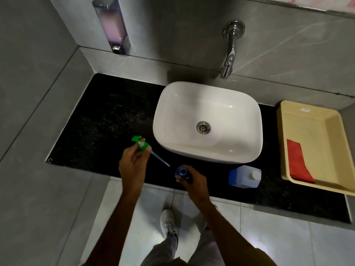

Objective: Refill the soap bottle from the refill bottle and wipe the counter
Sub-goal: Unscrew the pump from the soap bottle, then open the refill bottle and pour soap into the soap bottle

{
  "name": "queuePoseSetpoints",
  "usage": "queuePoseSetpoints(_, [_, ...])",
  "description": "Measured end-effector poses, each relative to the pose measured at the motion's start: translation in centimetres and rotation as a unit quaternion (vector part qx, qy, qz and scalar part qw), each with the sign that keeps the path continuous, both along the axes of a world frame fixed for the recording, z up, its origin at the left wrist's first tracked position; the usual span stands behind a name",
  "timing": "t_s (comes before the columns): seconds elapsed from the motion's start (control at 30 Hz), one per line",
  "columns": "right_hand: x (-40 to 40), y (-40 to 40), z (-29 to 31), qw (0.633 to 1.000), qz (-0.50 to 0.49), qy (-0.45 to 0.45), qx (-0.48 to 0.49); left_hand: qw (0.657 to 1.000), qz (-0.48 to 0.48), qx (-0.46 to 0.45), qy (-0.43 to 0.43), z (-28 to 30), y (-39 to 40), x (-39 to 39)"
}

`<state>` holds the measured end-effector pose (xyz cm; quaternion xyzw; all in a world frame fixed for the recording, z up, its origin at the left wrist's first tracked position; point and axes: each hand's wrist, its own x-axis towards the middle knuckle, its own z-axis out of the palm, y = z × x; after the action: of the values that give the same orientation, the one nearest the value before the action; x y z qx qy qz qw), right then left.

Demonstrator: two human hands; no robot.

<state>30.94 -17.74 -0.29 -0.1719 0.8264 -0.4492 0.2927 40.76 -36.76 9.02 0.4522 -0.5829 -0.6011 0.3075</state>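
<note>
Now the left hand (132,166) has its grip closed on the green pump head (141,144), lifted clear so its dip tube (160,160) slants down toward the open soap bottle (181,172). That bottle stands near the front edge of the black surface (107,120), gripped by the right hand (194,182). Just right of it sits the capped blue refill bottle (245,176), in front of the white basin (208,121); a red cloth (298,164) lies in the yellow tray (305,120) at far right

Bare forearms, seemingly grey trousers (167,248), white sneaker (167,220).
</note>
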Motion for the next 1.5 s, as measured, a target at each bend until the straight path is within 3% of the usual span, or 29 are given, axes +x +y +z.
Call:
queuePoseSetpoints(0.13, [0.2, 0.2, -0.3, 1.0, 0.004, 0.021, 0.004, 0.976, -0.069, -0.058, -0.2, -2.4, -2.5, 0.0])
queuePoseSetpoints(0.23, [0.5, 0.1, -0.8, 1.0, -0.002, 0.03, 0.005, 0.952, -0.131, -0.058, -0.271, -5.2, -2.3, -1.2])
queuePoseSetpoints(0.33, [0.8, 0.6, -0.8, 0.999, -0.016, 0.023, 0.021, 0.907, -0.192, -0.108, -0.359, -7.8, -1.8, -2.7])
queuePoseSetpoints(0.47, [1.9, 3.8, 0.7, 0.996, -0.007, 0.086, 0.032, 0.883, -0.194, -0.143, -0.403, -10.1, -1.2, -3.7])
queuePoseSetpoints(0.57, [3.0, 8.3, 2.8, 0.993, -0.021, 0.107, 0.048, 0.883, -0.187, -0.141, -0.408, -10.5, -0.5, -3.9])
queuePoseSetpoints(0.7, [1.7, 15.1, 7.7, 0.984, -0.07, 0.147, 0.078, 0.916, -0.111, -0.115, -0.367, -7.8, 0.4, -2.7])
queuePoseSetpoints(0.8, [-1.7, 17.9, 11.7, 0.958, -0.166, 0.206, 0.107, 0.942, -0.047, -0.211, -0.256, -3.9, 3.6, -1.5])
queuePoseSetpoints(0.87, [-4.4, 18.3, 13.4, 0.944, -0.191, 0.238, 0.123, 0.943, -0.105, -0.282, -0.142, -0.9, 8.2, -2.8])
queuePoseSetpoints(0.93, [-7.0, 17.7, 14.1, 0.948, -0.163, 0.235, 0.14, 0.923, -0.256, -0.277, -0.083, 0.7, 13.3, -6.0])
queuePoseSetpoints(1.0, [-8.9, 16.9, 14.4, 0.96, -0.112, 0.201, 0.162, 0.876, -0.403, -0.242, -0.104, 1.0, 18.2, -9.4])
queuePoseSetpoints(1.07, [-10.2, 16.3, 14.4, 0.964, -0.051, 0.193, 0.176, 0.83, -0.487, -0.231, -0.14, -0.3, 21.2, -12.1])
queuePoseSetpoints(1.13, [-10.9, 16.4, 14.2, 0.964, -0.02, 0.187, 0.19, 0.813, -0.519, -0.218, -0.152, -1.4, 22.7, -13.5])
queuePoseSetpoints(1.37, [-11.8, 16.2, 13.5, 0.952, 0.011, 0.181, 0.248, 0.837, -0.498, -0.151, -0.171, -2.0, 23.1, -15.2])
queuePoseSetpoints(1.5, [-12.3, 16.2, 12.8, 0.947, 0.062, 0.183, 0.257, 0.823, -0.51, -0.172, -0.182, -1.7, 23.3, -15.3])
